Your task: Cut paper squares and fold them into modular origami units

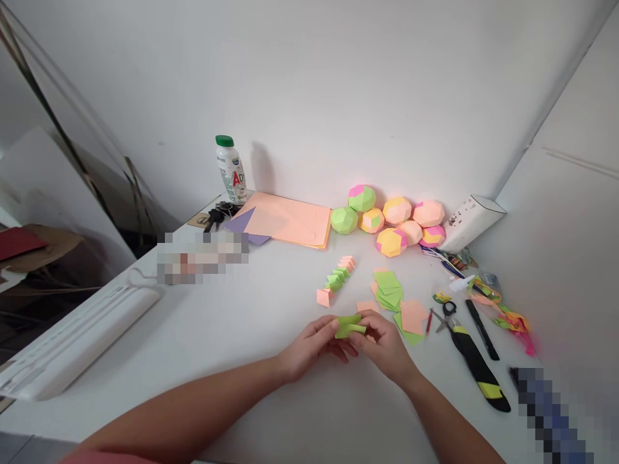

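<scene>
Left fingers point(333, 326) and right fingers point(360, 339) pinch tightly on green paper point(345, 330) (bright, creased into flaps).

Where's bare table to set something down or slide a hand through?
Widest: table between the white device, peach sheets and left hand. A narrower strip separates right forearm from black-and-yellow tool. Crowded: beyond the right hand, around paper squares and pen.

The left hand point(314, 341) and right hand point(388, 346) are bare, with slim fingers. Behind the left hand, a bare left forearm point(207, 401) widens from a narrow wrist point(286, 367); behind the right hand, the right forearm point(452, 412) is bare too. Farthest back from the left hand shows a strip of plain, dull pinkish-red sleeve point(109, 457).
</scene>
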Available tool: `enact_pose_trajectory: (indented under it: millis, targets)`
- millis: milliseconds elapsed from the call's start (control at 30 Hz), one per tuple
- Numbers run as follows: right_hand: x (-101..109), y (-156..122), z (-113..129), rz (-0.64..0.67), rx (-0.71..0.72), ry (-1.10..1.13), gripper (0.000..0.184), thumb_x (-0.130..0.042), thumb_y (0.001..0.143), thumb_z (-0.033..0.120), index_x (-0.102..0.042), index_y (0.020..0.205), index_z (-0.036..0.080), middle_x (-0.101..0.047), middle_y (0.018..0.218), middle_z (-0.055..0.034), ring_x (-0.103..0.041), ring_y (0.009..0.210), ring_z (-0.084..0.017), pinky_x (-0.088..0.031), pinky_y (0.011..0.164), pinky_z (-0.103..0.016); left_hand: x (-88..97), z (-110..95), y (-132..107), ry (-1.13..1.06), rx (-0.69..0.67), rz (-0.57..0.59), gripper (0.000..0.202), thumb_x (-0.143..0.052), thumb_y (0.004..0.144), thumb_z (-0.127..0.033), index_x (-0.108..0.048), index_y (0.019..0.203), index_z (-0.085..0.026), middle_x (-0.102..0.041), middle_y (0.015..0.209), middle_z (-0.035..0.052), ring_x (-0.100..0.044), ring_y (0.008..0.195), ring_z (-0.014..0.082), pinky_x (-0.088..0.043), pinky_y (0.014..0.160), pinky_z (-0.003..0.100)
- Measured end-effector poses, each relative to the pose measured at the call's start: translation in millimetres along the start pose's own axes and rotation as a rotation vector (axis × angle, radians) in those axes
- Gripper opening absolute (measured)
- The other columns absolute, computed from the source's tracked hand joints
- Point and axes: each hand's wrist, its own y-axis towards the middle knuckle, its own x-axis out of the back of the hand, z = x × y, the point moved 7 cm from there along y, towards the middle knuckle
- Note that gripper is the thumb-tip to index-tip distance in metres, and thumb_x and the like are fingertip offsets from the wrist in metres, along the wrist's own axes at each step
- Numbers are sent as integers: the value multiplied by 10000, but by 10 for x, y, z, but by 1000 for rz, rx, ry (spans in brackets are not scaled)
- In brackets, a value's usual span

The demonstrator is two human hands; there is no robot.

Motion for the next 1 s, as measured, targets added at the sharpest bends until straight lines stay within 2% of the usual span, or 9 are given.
enact_pose_trajectory:
  millis: [100,167,267,367,533,700,1000]
  targets:
    - [-53,-11,-34,66,-69,117,207,-584,823,319,-537,679,177,-553,740,-7,-552,622,-128,-466,589,-267,-7,-17,-18,125,-43,-21,296,-576,823,-408,-565,918,-128,-656,829,78,-622,754,184,-481,687,323]
    - [-79,-17,-44,91,-89,199,229,-574,834,335,-499,683,181,-525,672,20,-546,581,-117,-459,578,-264,-21,-10,-22,164,-45,-21,301,-550,837,-424,-549,889,-127,-655,793,72,-620,729,173,-482,669,315]
    - [-78,-26,-75,55,-126,280,188,-583,832,346,-467,830,199,-512,647,51,-546,554,-110,-455,565,-260,-30,-2,-18,181,-50,-28,303,-537,842,-431,-526,885,-131,-655,803,73,-624,733,172,-485,670,317]
    - [-78,-36,-106,29,-160,274,231,-582,830,368,-459,937,205,-531,677,44,-552,576,-115,-459,572,-264,-15,3,-12,191,-49,-54,302,-542,839,-432,-511,901,-137,-655,796,64,-624,733,168,-488,675,316]
    - [-61,-42,-119,29,-162,191,264,-566,828,399,-518,695,176,-495,594,33,-500,540,-107,-425,514,-236,18,13,-23,210,-22,-106,295,-528,842,-445,-483,858,-154,-672,788,62,-626,682,156,-483,636,302]
    - [-57,-50,-144,33,-169,218,231,-563,833,386,-575,753,169,-541,691,12,-506,538,-94,-459,555,-251,71,-3,-20,227,-32,-158,300,-604,791,-431,-508,765,-148,-665,730,44,-606,610,131,-476,581,274]
    - [-71,-49,-144,45,-185,212,234,-558,834,385,-595,770,163,-558,639,10,-518,521,-100,-439,513,-233,106,55,-10,188,29,-186,345,-620,762,-466,-500,735,-144,-684,671,53,-650,571,162,-464,490,249]
